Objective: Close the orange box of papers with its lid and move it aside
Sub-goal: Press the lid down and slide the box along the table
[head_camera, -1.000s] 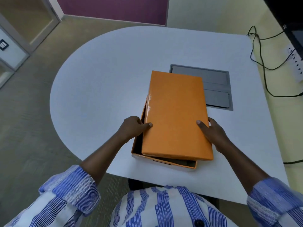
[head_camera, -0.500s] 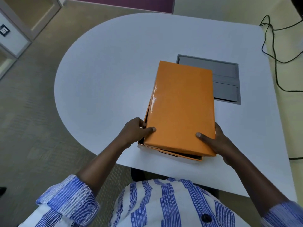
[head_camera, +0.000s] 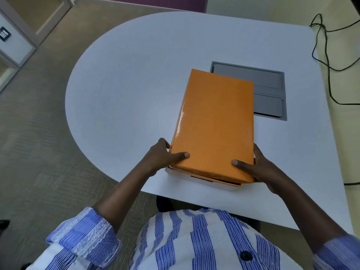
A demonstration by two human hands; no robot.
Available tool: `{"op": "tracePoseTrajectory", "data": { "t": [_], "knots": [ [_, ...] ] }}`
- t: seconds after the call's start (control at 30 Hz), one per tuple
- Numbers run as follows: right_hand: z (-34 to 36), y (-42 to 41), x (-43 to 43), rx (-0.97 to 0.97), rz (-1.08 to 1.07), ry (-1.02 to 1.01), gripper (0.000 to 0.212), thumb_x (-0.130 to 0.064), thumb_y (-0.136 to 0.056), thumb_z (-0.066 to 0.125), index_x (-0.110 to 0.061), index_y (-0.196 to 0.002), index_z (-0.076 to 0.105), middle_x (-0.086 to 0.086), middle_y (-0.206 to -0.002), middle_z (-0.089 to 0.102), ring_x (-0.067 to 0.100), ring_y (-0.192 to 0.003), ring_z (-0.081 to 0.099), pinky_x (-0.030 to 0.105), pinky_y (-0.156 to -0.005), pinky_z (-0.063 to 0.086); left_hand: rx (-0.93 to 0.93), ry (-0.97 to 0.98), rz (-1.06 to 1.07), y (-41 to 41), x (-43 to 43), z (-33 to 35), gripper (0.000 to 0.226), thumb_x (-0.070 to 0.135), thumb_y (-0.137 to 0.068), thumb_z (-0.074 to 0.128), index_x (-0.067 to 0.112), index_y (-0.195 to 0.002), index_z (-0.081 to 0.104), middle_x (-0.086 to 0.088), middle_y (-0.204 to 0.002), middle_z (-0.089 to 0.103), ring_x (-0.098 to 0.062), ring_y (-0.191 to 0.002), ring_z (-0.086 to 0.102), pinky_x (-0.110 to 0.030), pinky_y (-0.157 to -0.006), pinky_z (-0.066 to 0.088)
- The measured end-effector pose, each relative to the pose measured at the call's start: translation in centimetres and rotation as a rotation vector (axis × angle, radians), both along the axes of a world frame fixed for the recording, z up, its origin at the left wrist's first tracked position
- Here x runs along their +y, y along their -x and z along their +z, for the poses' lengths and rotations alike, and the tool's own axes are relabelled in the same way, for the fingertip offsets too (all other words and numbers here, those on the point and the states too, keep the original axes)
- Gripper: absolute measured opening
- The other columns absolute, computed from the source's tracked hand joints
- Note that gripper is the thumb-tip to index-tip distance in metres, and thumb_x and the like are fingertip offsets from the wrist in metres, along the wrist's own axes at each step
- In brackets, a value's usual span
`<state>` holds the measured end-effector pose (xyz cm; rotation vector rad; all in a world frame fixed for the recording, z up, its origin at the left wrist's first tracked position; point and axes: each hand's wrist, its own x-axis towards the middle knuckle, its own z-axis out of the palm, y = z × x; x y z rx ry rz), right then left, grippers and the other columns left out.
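Beige carpet runs under a pale grey-white desk (head_camera: pixel 136 78) with a rounded left end, and a purple wall strip shows at the far edge. From my head view, a glossy orange rectangular cardboard lid (head_camera: pixel 216 123) sits over the orange box (head_camera: pixel 214 179) near the desk's near edge, right of centre. The lid covers the box almost fully; only a thin strip of the box and a dark gap show under the lid's near edge, so I read it as not fully seated there. I cannot see the papers inside.

My left hand (head_camera: pixel 161 156) clasps the lid's near-left corner, thumb flat on the top face and fingers (head_camera: pixel 163 142) wrapped down the left side. My right hand (head_camera: pixel 259 170) clasps the near-right corner the same way, thumb on top and fingers along the right side. Both grips are closed around the lid, pinching it between thumb and fingers.

Just beyond the box on the far right, a grey rectangular hatch panel (head_camera: pixel 268 94) is set flush in the desk; the lid's far-right part overlaps it in view. Black cables (head_camera: pixel 329 65) trail over the yellowish floor to the right of the desk. Blue-and-white striped sleeves (head_camera: pixel 83 236) and shirt fill the near edge.
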<state>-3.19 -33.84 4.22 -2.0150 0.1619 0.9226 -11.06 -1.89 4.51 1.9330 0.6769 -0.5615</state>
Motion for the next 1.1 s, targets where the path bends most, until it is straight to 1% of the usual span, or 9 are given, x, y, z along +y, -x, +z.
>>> {"op": "tracePoseTrajectory", "data": {
  "t": [0.1, 0.27, 0.4, 0.5, 0.6, 0.7, 0.8, 0.97, 1.1],
  "knots": [
    [-0.2, 0.6, 0.1, 0.014, 0.044, 0.008, 0.117, -0.063, -0.063, 0.08, -0.052, -0.151, 0.003, -0.011, -0.136, 0.042, 0.024, -0.114, 0.055, 0.029, -0.065, 0.055, 0.015, -0.031, -0.025, -0.1, -0.1, 0.1, 0.067, 0.055, -0.075, 0.081, 0.02, -0.121, 0.047, -0.002, -0.119, 0.057, -0.026, -0.104, 0.062, -0.039, -0.083, 0.059],
    [0.0, 1.0, 0.6, -0.001, 0.06, 0.008, 0.117, -0.061, -0.066, 0.08, -0.051, -0.152, 0.001, -0.01, -0.138, 0.041, 0.026, -0.118, 0.053, 0.032, -0.069, 0.056, 0.019, -0.06, -0.027, -0.3, -0.1, 0.2, 0.068, 0.051, -0.079, 0.08, 0.015, -0.129, 0.052, -0.006, -0.126, 0.061, -0.025, -0.103, 0.061, -0.033, -0.078, 0.056],
    [0.4, 1.2, 0.1, 0.062, 0.08, -0.006, 0.12, -0.059, -0.064, 0.081, -0.05, -0.152, 0.001, -0.009, -0.138, 0.042, 0.024, -0.117, 0.054, 0.029, -0.066, 0.058, 0.112, -0.034, -0.11, 0.1, -0.3, 0.2, 0.088, 0.059, -0.073, 0.081, 0.016, -0.14, 0.042, -0.008, -0.132, 0.057, -0.026, -0.103, 0.062, -0.043, -0.087, 0.06],
    [0.5, 1.6, -0.3, 0.179, 0.066, -0.004, 0.12, -0.06, -0.057, 0.085, -0.046, -0.152, 0.013, 0.001, -0.13, 0.054, 0.029, -0.104, 0.069, 0.035, -0.068, 0.063, 0.175, -0.03, -0.129, 0.2, -0.4, 0.2, 0.097, 0.063, -0.071, 0.081, 0.015, -0.144, 0.038, -0.008, -0.131, 0.057, -0.026, -0.098, 0.068, -0.048, -0.087, 0.062],
    [0.2, 2.1, -0.4, 0.267, 0.04, -0.061, 0.123, -0.05, -0.054, 0.091, -0.042, -0.153, 0.017, 0.01, -0.125, 0.058, 0.032, -0.094, 0.076, 0.035, -0.073, 0.064, 0.175, -0.022, -0.077, 0.1, -0.5, 0.3, 0.09, 0.054, -0.072, 0.084, 0.013, -0.139, 0.041, -0.01, -0.128, 0.059, -0.026, -0.098, 0.068, -0.045, -0.087, 0.062],
    [0.0, 2.3, -0.2, 0.271, 0.014, -0.108, 0.127, -0.044, -0.053, 0.092, -0.038, -0.155, 0.017, 0.008, -0.128, 0.055, 0.033, -0.101, 0.072, 0.034, -0.075, 0.063, 0.146, -0.002, -0.083, 0.1, -0.6, 0.4, 0.08, 0.047, -0.075, 0.085, 0.013, -0.135, 0.045, -0.007, -0.126, 0.058, -0.028, -0.102, 0.065, -0.034, -0.076, 0.063],
    [0.2, 2.4, -0.1, 0.258, 0.014, -0.115, 0.126, -0.044, -0.053, 0.092, -0.039, -0.154, 0.017, 0.005, -0.126, 0.055, 0.031, -0.096, 0.075, 0.031, -0.073, 0.063, 0.133, -0.012, -0.106, 0.1, -0.6, 0.4, 0.071, 0.045, -0.076, 0.085, 0.013, -0.13, 0.051, -0.005, -0.119, 0.061, -0.028, -0.1, 0.067, -0.03, -0.071, 0.062],
    [0.6, 2.4, 0.0, 0.24, 0.006, -0.078, 0.109, -0.044, -0.058, 0.09, -0.029, -0.148, 0.029, 0.006, -0.124, 0.057, 0.03, -0.089, 0.077, 0.03, -0.071, 0.063, 0.153, -0.062, -0.127, -0.2, -0.6, 0.3, 0.059, 0.049, -0.076, 0.084, 0.017, -0.113, 0.052, -0.003, -0.099, 0.065, -0.027, -0.085, 0.072, -0.029, -0.066, 0.062],
    [0.9, 2.7, 0.0, 0.168, -0.03, -0.007, 0.082, -0.051, -0.05, 0.09, -0.014, -0.114, 0.055, 0.007, -0.111, 0.066, 0.021, -0.075, 0.078, 0.022, -0.059, 0.06, 0.153, -0.056, -0.131, 0.0, -0.5, 0.1, 0.063, 0.051, -0.075, 0.083, 0.018, -0.116, 0.049, -0.007, -0.107, 0.065, -0.027, -0.086, 0.072, -0.03, -0.066, 0.062]
  ]
}}
